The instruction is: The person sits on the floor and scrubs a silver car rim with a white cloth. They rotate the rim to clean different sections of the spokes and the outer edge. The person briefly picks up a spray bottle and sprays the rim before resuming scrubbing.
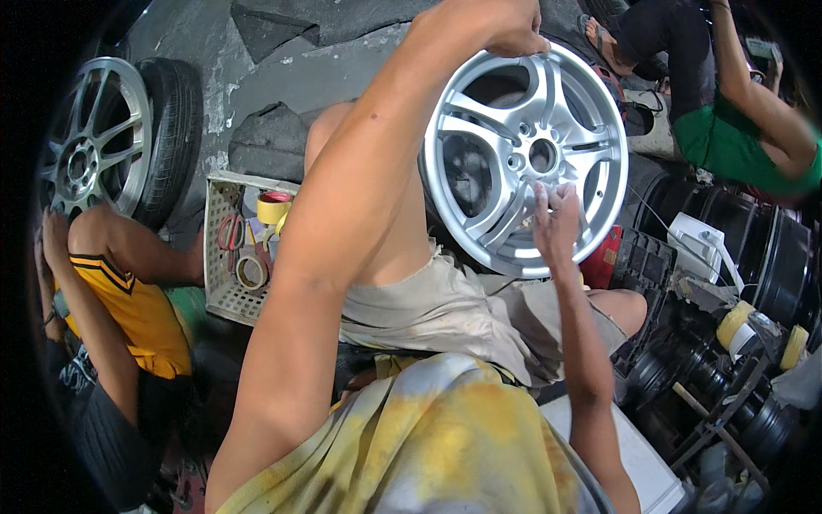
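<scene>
A silver multi-spoke car wheel rim (541,156), without a tyre, stands tilted in front of my lap. My left hand (516,30) reaches across to its top edge and is closed on the outer lip. Lower on the face, my right hand (558,221) is at a spoke just below the centre hole. Its fingers are bent, with whitish dust on the tips. Whatever they may pinch is too small or hidden to make out. Bolt holes ring the hub, and dark floor shows through the gaps between spokes.
A cream perforated crate (233,301) at my left holds red-handled scissors (229,231) and tape rolls (274,206). Beyond it, a person in yellow shorts (128,308) sits by another rim (98,141) and a tyre (171,141). Someone in green (743,141) works at far right, near dark rims (775,248).
</scene>
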`<state>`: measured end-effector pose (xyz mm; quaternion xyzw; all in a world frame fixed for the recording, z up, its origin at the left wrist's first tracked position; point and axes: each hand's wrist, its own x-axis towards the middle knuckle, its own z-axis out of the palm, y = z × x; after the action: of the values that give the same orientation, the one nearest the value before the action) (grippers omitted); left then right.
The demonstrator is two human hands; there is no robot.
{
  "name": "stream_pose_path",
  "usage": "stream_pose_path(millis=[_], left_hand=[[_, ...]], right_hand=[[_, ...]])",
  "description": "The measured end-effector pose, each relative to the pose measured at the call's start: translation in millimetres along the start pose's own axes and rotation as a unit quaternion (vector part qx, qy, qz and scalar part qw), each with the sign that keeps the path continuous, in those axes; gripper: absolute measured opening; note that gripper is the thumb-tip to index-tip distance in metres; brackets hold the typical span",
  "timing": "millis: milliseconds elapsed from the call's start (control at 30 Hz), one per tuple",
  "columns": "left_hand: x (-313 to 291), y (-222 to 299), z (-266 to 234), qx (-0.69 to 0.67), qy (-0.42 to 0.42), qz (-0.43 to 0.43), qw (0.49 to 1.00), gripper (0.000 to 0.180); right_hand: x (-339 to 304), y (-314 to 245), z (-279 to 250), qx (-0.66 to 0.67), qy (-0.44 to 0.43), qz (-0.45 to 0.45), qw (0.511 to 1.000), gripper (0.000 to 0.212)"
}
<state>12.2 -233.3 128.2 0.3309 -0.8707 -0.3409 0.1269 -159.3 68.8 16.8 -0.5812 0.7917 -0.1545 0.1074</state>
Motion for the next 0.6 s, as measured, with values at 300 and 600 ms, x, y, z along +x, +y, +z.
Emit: stream_pose_path(millis=[300,600], left_hand=[[-7,5,0,-0.006,-0.015,-0.021,1.000,0.041],[-7,1,1,-0.019,-0.013,0.012,1.000,0.042]], right_hand=[[-24,-42,54,-0.102,0.033,0.163,0.981,0.039],[-6,-56,51,-0.087,0.057,0.209,0.972,0.034]])
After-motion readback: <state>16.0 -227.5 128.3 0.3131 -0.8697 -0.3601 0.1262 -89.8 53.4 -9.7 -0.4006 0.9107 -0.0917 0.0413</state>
